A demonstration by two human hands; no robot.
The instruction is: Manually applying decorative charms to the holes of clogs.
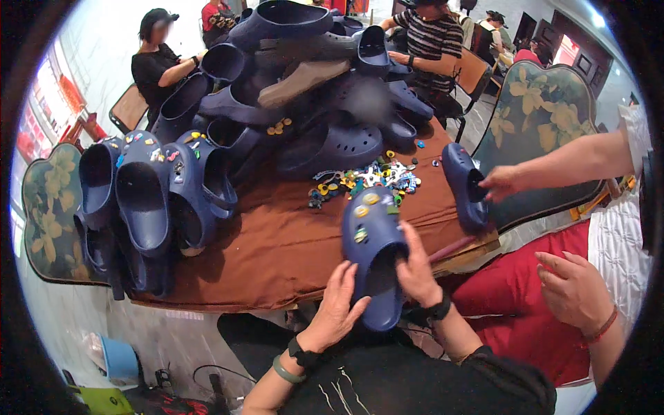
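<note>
A navy foam clog (pixel 374 235) is held over the table's near edge, toe pointing away, with several yellow and green charms on its top. My right hand (pixel 417 270) grips its right side, some fingers tucked inside the foot opening. Along its left side and heel lies my left hand (pixel 328 311), thumb near the rim and fingers against the outer wall. Just beyond the toe spreads a heap of small colourful charms (pixel 370 181). At right, a co-worker's hand (pixel 503 182) touches another navy clog (pixel 465 190); that person's other hand (pixel 574 290) hovers above red trousers.
A tall pile of navy clogs (pixel 325 149) fills the table's far side. Charm-decorated clogs (pixel 143 207) are stacked at left on the brown cloth (pixel 256 256). Padded floral chair backs (pixel 532 131) flank the table. A blue bin (pixel 119 360) stands on the floor; other people work behind.
</note>
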